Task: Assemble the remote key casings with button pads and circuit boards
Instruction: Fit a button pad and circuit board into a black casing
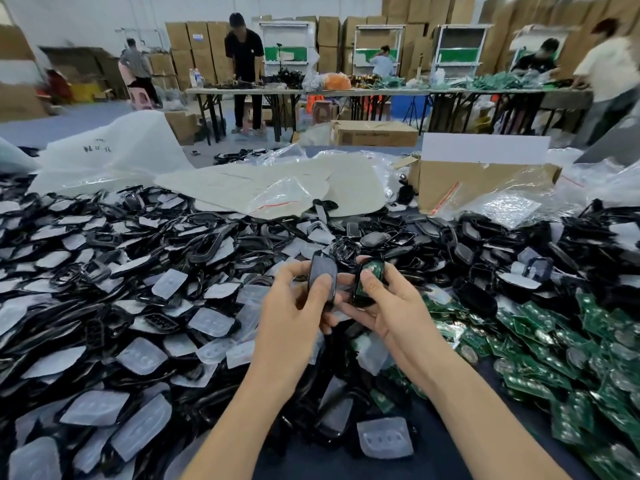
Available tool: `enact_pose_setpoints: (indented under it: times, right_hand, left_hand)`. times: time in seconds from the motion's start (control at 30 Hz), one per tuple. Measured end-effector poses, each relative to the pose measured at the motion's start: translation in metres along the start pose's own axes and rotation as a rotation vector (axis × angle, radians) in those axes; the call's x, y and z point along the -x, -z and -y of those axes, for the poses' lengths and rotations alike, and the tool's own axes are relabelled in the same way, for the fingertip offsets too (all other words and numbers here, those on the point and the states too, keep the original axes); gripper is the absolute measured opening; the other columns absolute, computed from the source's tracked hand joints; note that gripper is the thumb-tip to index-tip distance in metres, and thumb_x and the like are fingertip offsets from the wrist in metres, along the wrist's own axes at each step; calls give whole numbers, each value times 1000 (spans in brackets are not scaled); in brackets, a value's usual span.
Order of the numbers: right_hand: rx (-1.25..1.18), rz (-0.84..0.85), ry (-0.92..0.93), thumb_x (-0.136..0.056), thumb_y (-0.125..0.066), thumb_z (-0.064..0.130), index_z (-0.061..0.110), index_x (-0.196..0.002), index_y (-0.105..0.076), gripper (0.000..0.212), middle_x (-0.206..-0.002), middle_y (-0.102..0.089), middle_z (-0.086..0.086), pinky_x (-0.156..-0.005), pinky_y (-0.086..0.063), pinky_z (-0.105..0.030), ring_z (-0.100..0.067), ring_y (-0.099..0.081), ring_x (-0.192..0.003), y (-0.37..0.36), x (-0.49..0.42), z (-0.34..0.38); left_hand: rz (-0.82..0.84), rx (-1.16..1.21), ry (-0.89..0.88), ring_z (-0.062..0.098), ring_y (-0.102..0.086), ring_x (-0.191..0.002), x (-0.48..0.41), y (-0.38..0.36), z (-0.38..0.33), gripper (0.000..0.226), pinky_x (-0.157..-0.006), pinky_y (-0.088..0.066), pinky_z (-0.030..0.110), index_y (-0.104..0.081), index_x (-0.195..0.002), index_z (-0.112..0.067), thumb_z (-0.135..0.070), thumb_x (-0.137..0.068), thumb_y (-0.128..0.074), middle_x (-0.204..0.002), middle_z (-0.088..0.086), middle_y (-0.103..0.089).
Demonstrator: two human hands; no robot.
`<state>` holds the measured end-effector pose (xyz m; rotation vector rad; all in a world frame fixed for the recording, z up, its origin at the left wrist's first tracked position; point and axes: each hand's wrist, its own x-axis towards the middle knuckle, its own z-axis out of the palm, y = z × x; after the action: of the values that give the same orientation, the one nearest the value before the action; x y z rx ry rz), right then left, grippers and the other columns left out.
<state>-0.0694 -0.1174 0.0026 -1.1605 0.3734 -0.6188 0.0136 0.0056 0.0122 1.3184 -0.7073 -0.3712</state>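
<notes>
casing (322, 276): glossy black plastic | button pads (141, 360): frosted translucent | box (485, 180): matt cardboard

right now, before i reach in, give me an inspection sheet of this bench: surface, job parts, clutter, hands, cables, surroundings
surface: table with a dark cover, mostly buried under parts
job's things: black casings heaped left and centre; translucent button pads scattered among them; green circuit boards piled on the right
clutter: plastic bags and a cardboard box at the far edge
hands: left hand grips a casing half; right hand grips a loaded casing with a green board in it
cables: nothing seen
surroundings: people at far tables, stacked cartons behind
</notes>
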Motion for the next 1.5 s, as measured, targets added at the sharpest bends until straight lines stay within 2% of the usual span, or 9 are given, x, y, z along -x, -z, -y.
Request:
enact_pose_setpoints:
  times: [0.1, 0.17, 0.23, 0.47, 0.63, 0.83, 1.0, 1.3, 1.5]
  right_hand:
    - [-39, 20, -22, -103, -57, 20, 18, -106, -70, 14, -104, -77, -7, -77, -60, -29, -19, -74, -87, 1, 1, 0]
    - [-53, 29, -47, -104, -55, 16, 28, -92, -77, 27, -96, -77, -4, -74, -60, -26, -15, -73, -79, -1, 0, -1]
    - [-75, 39, -69, -104, -53, 12, 32, -87, -78, 36, -91, -76, -2, -70, -59, -24, -13, -71, -75, -2, -2, -1]
    - [-80, 83, -54, -104, -52, 13, 28, -92, -77, 31, -99, -76, -7, -74, -59, -26, -16, -70, -79, -1, -1, 0]
    - [-70, 66, -54, -103, -55, 13, 14, -104, -70, 16, -104, -76, -10, -76, -60, -30, -20, -71, -79, 0, -1, 3]
    - [-113, 49, -60, -102, -56, 11, 4, -112, -65, 16, -106, -77, -13, -74, -60, -30, -23, -72, -77, 0, -1, 8]
    - [-136, 65, -86, -100, -58, 11, 9, -105, -67, 10, -99, -78, -9, -73, -60, -30, -23, -73, -75, -1, 1, 11]
    - [-72, 108, -33, -101, -58, 13, 11, -111, -66, 13, -102, -77, -7, -73, -60, -28, -20, -74, -80, 2, 4, 13]
    - [-83, 115, -35, -102, -56, 11, 15, -105, -74, 19, -105, -77, -10, -75, -60, -29, -20, -74, -83, -1, 5, 14]
  left_hand:
    - [-12, -23, -1, 18, -62, -56, 0, -2, 2, 14, -52, -53, 26, -57, -113, -15, -19, -100, -59, -83, 7, -75]
    - [-13, -37, 0, 19, -63, -56, 0, -4, 3, 15, -52, -54, 28, -57, -113, -14, -18, -100, -60, -82, 10, -74]
    - [-6, -44, 2, 19, -64, -56, -1, -5, 4, 14, -52, -54, 27, -57, -113, -14, -18, -100, -60, -80, 10, -73]
    - [-6, -33, -2, 19, -63, -58, -1, -3, 7, 15, -55, -54, 27, -57, -113, -15, -20, -99, -60, -79, 8, -73]
    - [-10, -7, 1, 18, -64, -58, -1, -3, 7, 11, -54, -53, 25, -56, -110, -18, -20, -99, -60, -79, 7, -73]
    - [-10, 35, 2, 20, -64, -58, 0, -2, 5, 9, -54, -54, 25, -55, -108, -18, -20, -100, -60, -80, 5, -73]
    - [-12, 77, 28, 23, -65, -59, -1, -2, 3, 12, -54, -55, 27, -55, -109, -15, -20, -100, -60, -79, 9, -72]
    - [18, 141, 83, 19, -66, -60, -4, 0, 3, 23, -54, -54, 26, -57, -115, -6, -21, -98, -60, -78, 6, -72]
    - [24, 168, 90, 20, -65, -60, -5, 2, 4, 25, -54, -53, 25, -57, -117, -4, -20, -99, -59, -79, 7, -72]
